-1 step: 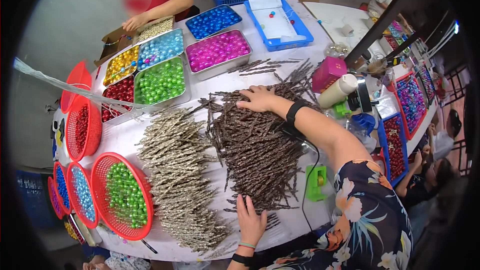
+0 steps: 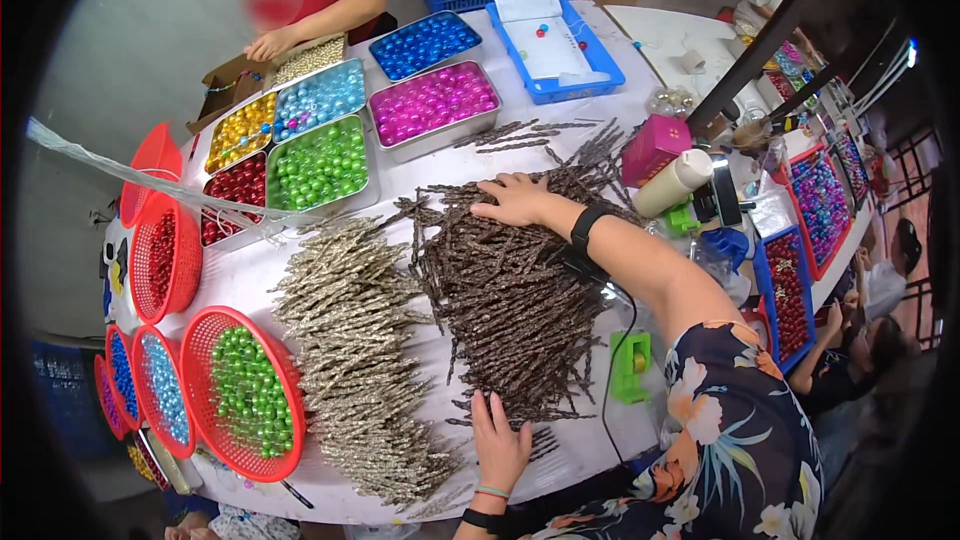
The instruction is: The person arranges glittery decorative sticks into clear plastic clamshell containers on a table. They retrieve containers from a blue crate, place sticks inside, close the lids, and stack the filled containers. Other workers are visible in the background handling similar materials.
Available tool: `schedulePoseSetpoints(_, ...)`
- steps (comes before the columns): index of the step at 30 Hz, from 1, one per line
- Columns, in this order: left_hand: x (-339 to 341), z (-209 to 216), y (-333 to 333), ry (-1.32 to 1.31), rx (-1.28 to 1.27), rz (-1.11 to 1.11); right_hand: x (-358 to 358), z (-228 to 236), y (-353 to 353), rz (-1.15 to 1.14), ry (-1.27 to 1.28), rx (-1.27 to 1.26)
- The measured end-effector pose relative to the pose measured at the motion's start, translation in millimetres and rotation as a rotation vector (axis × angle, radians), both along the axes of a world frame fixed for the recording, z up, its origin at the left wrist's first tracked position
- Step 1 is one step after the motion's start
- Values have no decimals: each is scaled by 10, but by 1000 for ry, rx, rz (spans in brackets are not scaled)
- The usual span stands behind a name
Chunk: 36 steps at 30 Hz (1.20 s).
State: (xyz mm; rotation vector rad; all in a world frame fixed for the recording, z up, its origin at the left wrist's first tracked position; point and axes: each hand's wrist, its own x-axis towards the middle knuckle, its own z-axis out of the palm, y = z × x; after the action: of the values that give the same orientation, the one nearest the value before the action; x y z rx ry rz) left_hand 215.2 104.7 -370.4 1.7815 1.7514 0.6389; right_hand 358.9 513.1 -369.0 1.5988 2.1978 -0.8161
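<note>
A wide heap of dark brown twisted sticks (image 2: 520, 310) lies in front of me on the white tabletop. My right hand (image 2: 512, 199) rests palm down on the heap's far end, fingers spread, a black band on its wrist. At the near end my left hand (image 2: 502, 448) lies with its fingers stretched out, fingertips touching the stick ends. Neither hand grips anything. Left of the brown heap is a long row of pale gold twisted sticks (image 2: 355, 360), untouched. Several loose brown sticks (image 2: 520, 135) lie beyond the right hand.
Red baskets of beads (image 2: 200, 360) line the left edge. Metal trays of colored beads (image 2: 435, 105) and a blue tray with papers (image 2: 555, 50) stand farther off. To the right are a pale bottle (image 2: 675, 183), a pink box (image 2: 655, 147) and a green tape dispenser (image 2: 630, 368). A co-worker (image 2: 320, 0) sits opposite.
</note>
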Motion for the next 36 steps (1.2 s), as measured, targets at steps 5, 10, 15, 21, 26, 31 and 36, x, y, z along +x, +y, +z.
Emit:
schedulePoseSetpoints(5, -21, 57, 33, 40, 2, -4, 91, 33, 108, 11, 135, 32)
schedulePoseSetpoints(10, -36, 86, 38, -20, 36, 38, 602, -53, 471, -102, -7, 693)
schedulePoseSetpoints(15, -62, 88, 25, -59, 32, 79, 1055, -236, 651, -277, -231, 585)
schedulePoseSetpoints(21, -88, 160, 112, -41, 17, 61, 1096, -102, 628, -130, -230, 701)
schedulePoseSetpoints(26, -120, 229, 131, 11, 29, 145, 1092, 860, 166, -126, 433, 856)
schedulePoseSetpoints(31, -201, 237, 140, 16, 46, 116, 1577, 1832, -1385, -57, 534, 718)
schedulePoseSetpoints(36, -231, 251, 97, -6, 0, 99, 2063, 1757, -2546, 224, 166, 606)
